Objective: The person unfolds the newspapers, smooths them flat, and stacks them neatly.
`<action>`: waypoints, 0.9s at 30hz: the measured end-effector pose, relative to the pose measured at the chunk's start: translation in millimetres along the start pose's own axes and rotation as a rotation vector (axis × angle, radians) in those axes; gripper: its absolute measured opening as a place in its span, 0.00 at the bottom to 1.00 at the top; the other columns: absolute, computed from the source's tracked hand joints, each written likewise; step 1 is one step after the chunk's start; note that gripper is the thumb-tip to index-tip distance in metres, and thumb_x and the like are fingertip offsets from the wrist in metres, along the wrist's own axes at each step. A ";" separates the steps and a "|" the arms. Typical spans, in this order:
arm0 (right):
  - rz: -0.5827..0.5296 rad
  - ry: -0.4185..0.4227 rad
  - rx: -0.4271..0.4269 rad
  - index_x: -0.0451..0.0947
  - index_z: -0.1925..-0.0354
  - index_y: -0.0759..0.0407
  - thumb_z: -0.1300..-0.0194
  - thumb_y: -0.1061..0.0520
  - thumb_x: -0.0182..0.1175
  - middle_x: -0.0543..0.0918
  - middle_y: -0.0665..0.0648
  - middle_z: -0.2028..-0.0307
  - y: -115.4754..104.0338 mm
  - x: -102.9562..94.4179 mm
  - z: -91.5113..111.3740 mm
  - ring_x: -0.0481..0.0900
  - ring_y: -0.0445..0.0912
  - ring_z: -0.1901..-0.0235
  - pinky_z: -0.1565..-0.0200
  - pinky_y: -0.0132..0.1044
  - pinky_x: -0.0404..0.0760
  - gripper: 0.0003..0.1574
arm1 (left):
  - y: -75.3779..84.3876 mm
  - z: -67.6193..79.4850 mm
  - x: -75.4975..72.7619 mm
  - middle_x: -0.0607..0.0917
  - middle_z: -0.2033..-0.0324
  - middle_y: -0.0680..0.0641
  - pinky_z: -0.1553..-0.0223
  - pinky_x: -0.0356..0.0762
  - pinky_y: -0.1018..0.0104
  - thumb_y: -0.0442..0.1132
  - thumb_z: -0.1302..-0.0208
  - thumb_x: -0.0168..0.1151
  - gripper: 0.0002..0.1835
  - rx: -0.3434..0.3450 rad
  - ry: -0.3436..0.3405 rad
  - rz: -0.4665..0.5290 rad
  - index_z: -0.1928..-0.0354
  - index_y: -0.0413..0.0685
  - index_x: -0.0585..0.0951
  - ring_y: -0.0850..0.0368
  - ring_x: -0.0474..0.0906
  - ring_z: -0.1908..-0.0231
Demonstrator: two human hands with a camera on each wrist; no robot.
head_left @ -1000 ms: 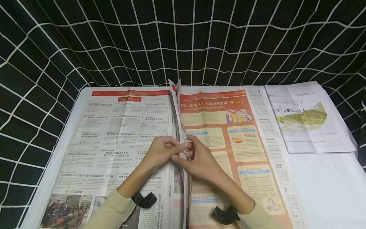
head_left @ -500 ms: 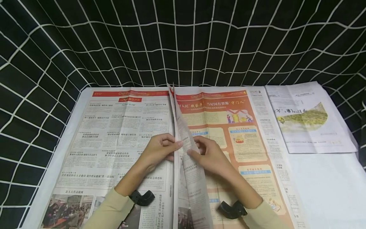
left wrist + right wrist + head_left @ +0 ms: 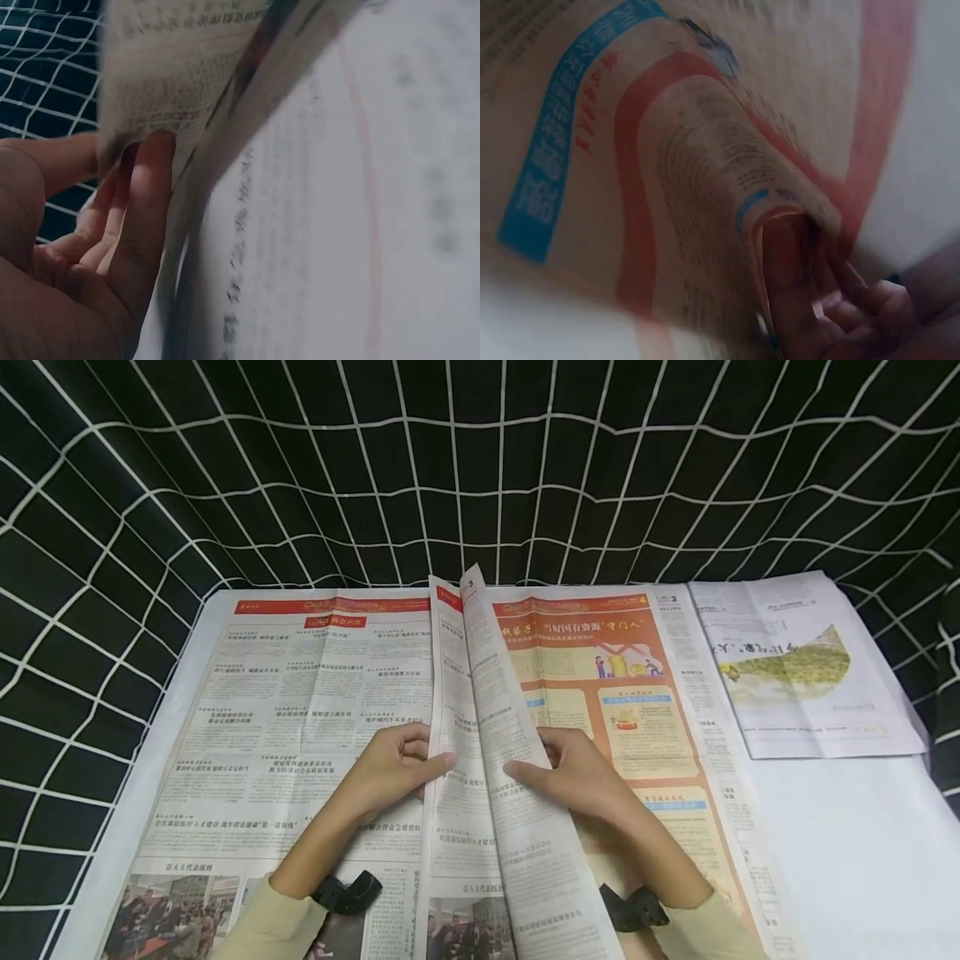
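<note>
A newspaper [image 3: 300, 693] lies spread on the table. Along its middle, raised pages [image 3: 480, 727] form a V-shaped opening with black print inside. My left hand [image 3: 393, 768] pinches the left raised page, thumb on the inner face. In the left wrist view, thumb and fingers of the left hand [image 3: 97, 232] grip that page's edge. The right raised page, numbered 3 at its top corner, is pinched by my right hand [image 3: 581, 772], its thumb inside and other fingers behind the paper. The right wrist view shows the right hand [image 3: 817, 300] at a bent, orange-bordered page [image 3: 697, 150].
A folded paper [image 3: 810, 668] with a green landscape picture lies at the right, beside the newspaper. White table surface [image 3: 847, 852] shows in front of it. A black cloth with a white grid [image 3: 480, 477] rises behind and at both sides.
My hands have moved apart, the left one leftward and the right one rightward. The raised pages, pressed together before, have parted and show their inner faces.
</note>
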State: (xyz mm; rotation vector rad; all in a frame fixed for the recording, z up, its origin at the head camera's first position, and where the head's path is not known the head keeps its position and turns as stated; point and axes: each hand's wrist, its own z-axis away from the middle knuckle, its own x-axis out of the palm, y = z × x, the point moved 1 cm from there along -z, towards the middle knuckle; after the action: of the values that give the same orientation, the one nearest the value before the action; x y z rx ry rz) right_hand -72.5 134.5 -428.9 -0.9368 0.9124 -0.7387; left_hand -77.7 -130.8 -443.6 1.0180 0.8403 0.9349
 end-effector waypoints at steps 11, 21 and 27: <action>-0.175 0.074 0.106 0.77 0.35 0.70 0.27 0.52 0.68 0.92 0.65 0.59 17.2 -27.4 24.2 0.93 0.54 0.67 0.65 0.47 0.92 0.30 | -9.5 15.7 -17.7 0.92 0.60 0.39 0.70 0.87 0.64 0.38 0.30 0.71 0.21 0.004 0.121 -0.011 0.40 0.37 0.83 0.54 0.91 0.71; -0.228 0.161 0.170 0.72 0.32 0.72 0.24 0.51 0.65 0.93 0.50 0.61 36.5 -58.7 43.1 0.93 0.47 0.66 0.63 0.42 0.91 0.34 | -22.8 31.5 -48.4 0.92 0.58 0.38 0.68 0.87 0.68 0.40 0.31 0.72 0.25 -0.036 0.186 -0.013 0.37 0.33 0.80 0.59 0.90 0.68; -0.135 0.205 0.205 0.73 0.34 0.70 0.27 0.45 0.69 0.91 0.48 0.64 39.2 -71.2 50.0 0.91 0.46 0.70 0.66 0.42 0.91 0.38 | -27.5 44.1 -63.2 0.92 0.61 0.44 0.66 0.90 0.65 0.43 0.30 0.72 0.27 -0.105 0.207 0.013 0.38 0.31 0.80 0.57 0.92 0.68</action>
State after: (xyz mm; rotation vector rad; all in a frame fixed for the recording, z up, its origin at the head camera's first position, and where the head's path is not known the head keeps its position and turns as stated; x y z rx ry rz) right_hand -53.2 228.0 -426.7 -0.7556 0.9380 -1.0379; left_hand -54.8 -209.2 -447.5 0.8468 0.9463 1.0975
